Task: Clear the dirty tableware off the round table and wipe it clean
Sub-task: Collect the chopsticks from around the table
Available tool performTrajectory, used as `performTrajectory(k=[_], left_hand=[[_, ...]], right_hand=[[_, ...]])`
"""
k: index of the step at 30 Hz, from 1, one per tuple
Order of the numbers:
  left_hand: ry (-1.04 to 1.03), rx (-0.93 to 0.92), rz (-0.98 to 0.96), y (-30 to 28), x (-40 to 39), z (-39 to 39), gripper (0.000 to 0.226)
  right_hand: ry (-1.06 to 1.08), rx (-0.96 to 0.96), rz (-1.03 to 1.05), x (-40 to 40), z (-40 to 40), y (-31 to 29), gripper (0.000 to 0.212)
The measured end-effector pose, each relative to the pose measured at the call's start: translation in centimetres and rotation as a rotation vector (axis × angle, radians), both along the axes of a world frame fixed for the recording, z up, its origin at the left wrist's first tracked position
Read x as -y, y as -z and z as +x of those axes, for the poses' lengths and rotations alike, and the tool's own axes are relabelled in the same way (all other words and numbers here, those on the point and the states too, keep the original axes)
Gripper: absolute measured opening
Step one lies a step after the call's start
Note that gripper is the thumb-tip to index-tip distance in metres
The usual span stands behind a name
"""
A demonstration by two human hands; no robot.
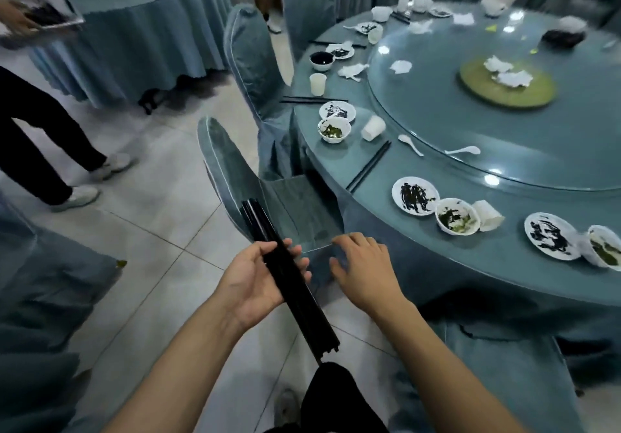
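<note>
The left hand [258,281] holds a bundle of black chopsticks [285,274] in a curled grip, thumb over the top and fingers underneath, out over the floor [151,217] near the left edge of the round table [437,264]. The right hand [361,269] hovers just beside it with a loose, relaxed grip, fingers spread and holding nothing. The bundle is long and gripped near its middle, so a slack hold could probably let single sticks slide out of either end and drop to the tiles. Most of the dirty tableware is still on the table: a smeared plate [415,195] and a bowl of green scraps [457,216] on the near right, a tipped paper cup [487,216] touching that bowl, another chopstick pair [369,165] further along the rim, and crumpled napkins [507,73] on the glass turntable [504,137]. Reaching for these with one hand already full risks knocking the tipped cup or spilling the bowl's leftovers onto the cloth. The covered chair [235,177] stands close against the rim and could catch an elbow or the far end of the bundle.
</note>
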State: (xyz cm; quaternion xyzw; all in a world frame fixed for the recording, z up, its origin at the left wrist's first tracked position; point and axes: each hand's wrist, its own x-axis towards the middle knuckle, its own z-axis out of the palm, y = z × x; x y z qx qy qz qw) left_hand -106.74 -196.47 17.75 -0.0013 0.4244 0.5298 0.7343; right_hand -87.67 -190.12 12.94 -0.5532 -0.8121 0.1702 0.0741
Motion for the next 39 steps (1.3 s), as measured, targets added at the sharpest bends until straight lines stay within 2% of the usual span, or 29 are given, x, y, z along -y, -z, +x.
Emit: performTrajectory(k=[7, 14, 23, 29, 35, 39], left_hand=[[0.043, -0.026, -0.026, 1.3, -10.1, -2.5, 0.025], [0.066, -0.036, -0.050, 2.7, -20.3, -3.2, 0.025], [0.110, -0.051, -0.091, 5.1, -28.9, -4.6, 0.025], [0.165, -0.047, -0.150, 7.1, -32.2, -6.0, 0.027], [0.194, -0.066, -0.182, 7.9, -33.8, -7.1, 0.027], [0.188, -0.062, -0.187, 7.9, -34.2, -7.1, 0.027]], right_hand=[[0.115, -0.005, -0.009, -9.2, -1.2, 2.4, 0.034], [0.197, 0.072, -0.082, -19.7, -1.3, 5.1, 0.034], [0.374, 0.124, -0.184, -30.7, -1.1, 10.4, 0.028], [0.651, 0.123, -0.254, -34.8, -2.8, 13.1, 0.049], [0.828, 0.072, -0.360, -35.2, -2.0, 15.1, 0.029], [0.908, 0.027, -0.338, -35.0, -1.8, 15.1, 0.044]])
